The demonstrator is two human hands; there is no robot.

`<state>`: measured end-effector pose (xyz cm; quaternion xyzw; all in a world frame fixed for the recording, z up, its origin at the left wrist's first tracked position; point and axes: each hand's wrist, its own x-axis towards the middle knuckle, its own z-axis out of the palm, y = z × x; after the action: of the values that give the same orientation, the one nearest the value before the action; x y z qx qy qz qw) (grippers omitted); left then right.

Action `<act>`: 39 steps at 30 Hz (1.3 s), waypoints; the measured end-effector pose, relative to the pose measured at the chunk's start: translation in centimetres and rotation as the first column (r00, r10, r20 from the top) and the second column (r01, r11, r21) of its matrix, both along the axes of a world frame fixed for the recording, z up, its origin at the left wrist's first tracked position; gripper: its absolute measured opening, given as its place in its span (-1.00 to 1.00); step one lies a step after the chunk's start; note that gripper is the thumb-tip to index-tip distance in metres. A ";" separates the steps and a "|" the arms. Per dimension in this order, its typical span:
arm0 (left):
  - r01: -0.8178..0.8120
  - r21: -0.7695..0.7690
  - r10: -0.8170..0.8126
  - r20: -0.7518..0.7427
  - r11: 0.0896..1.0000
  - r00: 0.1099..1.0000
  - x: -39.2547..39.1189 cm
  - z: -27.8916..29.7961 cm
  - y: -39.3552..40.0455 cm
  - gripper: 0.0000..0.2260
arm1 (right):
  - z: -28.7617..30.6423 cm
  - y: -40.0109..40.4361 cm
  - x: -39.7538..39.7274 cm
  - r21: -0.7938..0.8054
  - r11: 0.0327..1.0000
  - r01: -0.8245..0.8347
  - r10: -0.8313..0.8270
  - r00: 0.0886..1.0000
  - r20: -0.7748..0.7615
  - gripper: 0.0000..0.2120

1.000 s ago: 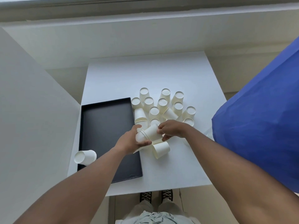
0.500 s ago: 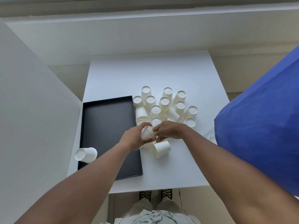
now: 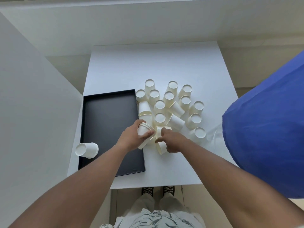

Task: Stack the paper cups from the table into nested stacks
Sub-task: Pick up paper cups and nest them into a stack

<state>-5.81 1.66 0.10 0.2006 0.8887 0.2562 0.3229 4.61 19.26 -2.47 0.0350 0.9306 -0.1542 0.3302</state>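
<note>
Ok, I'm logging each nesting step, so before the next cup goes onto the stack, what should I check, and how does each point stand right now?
1. Left hand grips the nested stack: ok.
2. Stack's open rims face the right hand: ok.
3. Right hand has the next cup: fingers reach over it, full grip cannot tell.
4. That cup lies on its side on the table, so it must be turned to line up: not ok yet.
5. Neighbouring upside-down cups stand close to the hands and could be knocked: not ok.
6. Black tray has bare room for finished stacks: ok.
</note>
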 end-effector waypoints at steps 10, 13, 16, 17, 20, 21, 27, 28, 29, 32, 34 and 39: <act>-0.041 0.055 0.040 0.008 0.998 0.999 0.4 -0.7 -0.8 -0.33 | -2.7 -0.5 1.2 -0.011 0.990 0.139 -0.139 0.990 0.017 -0.62; -0.045 0.067 0.045 0.013 0.997 0.999 0.6 -0.7 -0.9 -0.33 | -2.6 -0.7 1.4 -0.002 0.981 0.194 -0.194 0.981 -0.008 -0.67; -0.036 0.076 0.035 0.016 0.996 0.999 0.8 -0.7 -1.1 -0.33 | -2.2 -0.7 1.7 0.053 0.978 0.200 -0.199 0.980 -0.015 -0.69; -0.028 0.075 0.027 0.019 0.997 0.999 0.9 -0.7 -1.2 -0.33 | -1.9 -0.5 1.8 0.068 0.977 0.200 -0.200 0.980 -0.002 -0.70; 0.000 0.074 -0.002 0.027 0.997 1.000 1.1 -0.5 -1.3 -0.33 | -1.1 0.4 2.0 0.091 0.982 0.165 -0.170 0.984 0.049 -0.73; 0.010 0.074 -0.012 0.026 0.997 1.000 1.2 -0.4 -1.4 -0.34 | -0.6 0.7 1.9 0.117 0.984 0.136 -0.143 0.988 0.056 -0.76; 0.045 0.034 -0.045 -0.002 0.998 0.999 1.3 0.0 -1.5 -0.33 | 1.5 2.2 1.7 -0.048 0.919 0.390 -0.384 0.917 0.110 -0.71; 0.046 0.028 -0.046 -0.006 0.999 0.999 1.3 0.0 -1.6 -0.32 | 1.6 2.4 1.8 -0.102 0.885 0.455 -0.441 0.888 0.135 -0.72; 0.045 0.026 -0.045 -0.010 0.999 0.999 1.3 0.0 -1.7 -0.32 | 1.8 2.5 1.9 -0.150 0.843 0.516 -0.494 0.854 0.162 -0.74; 0.041 0.024 -0.041 -0.007 0.999 0.999 1.2 -0.1 -2.0 -0.31 | 2.0 3.0 2.1 -0.260 0.732 0.630 -0.600 0.777 0.193 -0.79; 0.053 0.015 -0.053 -0.004 0.998 0.999 1.2 -0.1 -2.2 -0.29 | 2.3 3.1 2.0 -0.327 0.651 0.685 -0.660 0.724 0.202 -0.80; 0.088 -0.003 -0.088 -0.008 0.996 0.996 1.3 0.0 -2.2 -0.23 | 3.2 2.5 1.1 -0.473 0.472 0.744 -0.747 0.622 0.234 -0.75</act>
<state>-4.52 -0.57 0.05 0.2401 0.8807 0.2399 0.3305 5.74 21.80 0.75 0.3435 0.7417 -0.5311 0.2234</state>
